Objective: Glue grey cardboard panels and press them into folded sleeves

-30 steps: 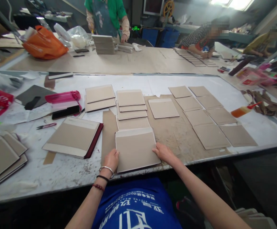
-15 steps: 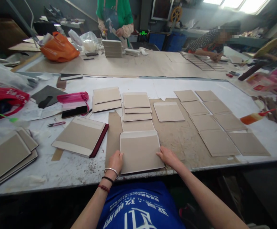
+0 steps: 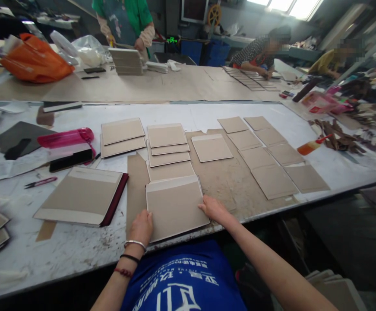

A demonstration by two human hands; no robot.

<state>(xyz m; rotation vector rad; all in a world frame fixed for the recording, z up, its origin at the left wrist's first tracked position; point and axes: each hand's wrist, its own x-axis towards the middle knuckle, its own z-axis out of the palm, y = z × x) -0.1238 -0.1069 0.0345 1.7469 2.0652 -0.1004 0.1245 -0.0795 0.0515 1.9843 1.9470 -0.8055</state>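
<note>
- Locate the grey-brown rectangular cardboard panel with a pale strip along its far edge (image 3: 175, 207). It lies flat at the near edge of the scuffed white desk (image 3: 77, 246), partly on a brown paper underlay (image 3: 236, 181).
- Your left hand (image 3: 141, 225) rests at the panel's near left corner, fingers bent onto the edge. You cannot tell from this view whether they hook beneath it.
- Your right hand (image 3: 213, 208) lies open, fingers extended, touching the panel's right edge.
- The work in hand appears to be squaring and seating this panel. Press evenly from both sides so it does not skew.
- The panel's far edge overlaps the nearest of the column of similar cardboard panels (image 3: 167, 147) beyond it. Avoid pushing into that column.
- The panel's near corner sits close to the desk edge. Apply pressure downward, not toward yourself.
- The large cardboard cover with a dark red edge (image 3: 80, 194) lies well apart on the left.
</note>
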